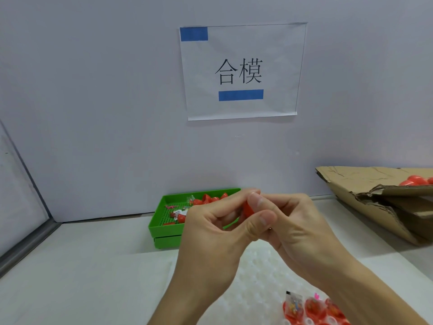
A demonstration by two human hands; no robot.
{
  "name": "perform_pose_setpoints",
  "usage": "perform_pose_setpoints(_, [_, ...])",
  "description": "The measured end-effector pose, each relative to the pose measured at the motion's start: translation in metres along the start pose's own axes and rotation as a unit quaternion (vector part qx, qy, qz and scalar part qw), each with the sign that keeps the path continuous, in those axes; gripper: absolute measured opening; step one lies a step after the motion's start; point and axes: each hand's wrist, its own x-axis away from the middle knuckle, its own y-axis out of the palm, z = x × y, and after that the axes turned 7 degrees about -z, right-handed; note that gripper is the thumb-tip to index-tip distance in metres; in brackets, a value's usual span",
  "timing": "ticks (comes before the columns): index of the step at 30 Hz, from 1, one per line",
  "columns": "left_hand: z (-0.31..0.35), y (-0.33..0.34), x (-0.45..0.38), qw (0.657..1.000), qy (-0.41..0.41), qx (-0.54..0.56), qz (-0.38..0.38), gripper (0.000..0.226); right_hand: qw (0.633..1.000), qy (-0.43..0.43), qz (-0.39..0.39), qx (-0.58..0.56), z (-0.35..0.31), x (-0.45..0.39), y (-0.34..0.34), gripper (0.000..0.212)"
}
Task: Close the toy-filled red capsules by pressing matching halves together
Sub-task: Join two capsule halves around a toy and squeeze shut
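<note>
Presently, nearest the camera, just below the right wrist, filled red halves [314, 309] sit in a white holder [255, 275] on the bench [82, 277]; small wrapped toys show inside them. The holder's bumpy surface runs under both forearms.

Above it, the left hand [210, 233] and right hand [293, 231] meet at mid-frame, raised off the bench. Both have their fingers curled round one red capsule [248, 209], of which only a small patch shows between the thumbs and forefingers. The left thumb lies across its near side; the right fingertips press in from the other side. Whether the two halves are fully seated cannot be told, as the fingers hide the seam.

Just behind the left hand, a green tray [164, 227] stands on the bench against the wall, stacked on a second green tray. It holds loose red halves [206, 199], a few wrapped toys and a small pink piece. The hands cover its right end.

Well to the right of the right hand, a torn cardboard box [375, 195] lies tilted, with closed red capsules [414, 180] visible in it.

Farthest, on the wall above the hands, a white sheet [241, 71] bears two black characters, with a blue strip beneath them and another at its upper left corner.
</note>
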Motion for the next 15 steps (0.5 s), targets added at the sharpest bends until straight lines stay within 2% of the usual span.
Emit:
perform_pose_setpoints(3, [0.0, 0.001, 0.0, 1.0, 0.001, -0.005, 0.001, 0.022, 1.0, 0.007, 0.01, 0.013, 0.0, 0.0, -0.001, 0.061])
perform_pose_setpoints(7, [0.0, 0.004, 0.001, 1.0, -0.015, 0.007, 0.006, 0.035, 1.0, 0.016, -0.017, -0.005, -0.007, 0.002, -0.002, 0.055])
perform_pose_setpoints(10, [0.002, 0.003, 0.0, 1.0, 0.002, -0.01, 0.002, 0.03, 1.0, 0.029, -0.011, -0.007, -0.008, 0.001, -0.001, 0.058])
perform_pose_setpoints(15, [-0.001, -0.006, 0.001, 0.997, 0.002, -0.067, -0.03, 0.04, 0.993, 0.072, -0.034, -0.083, -0.01, 0.0, 0.004, 0.064])
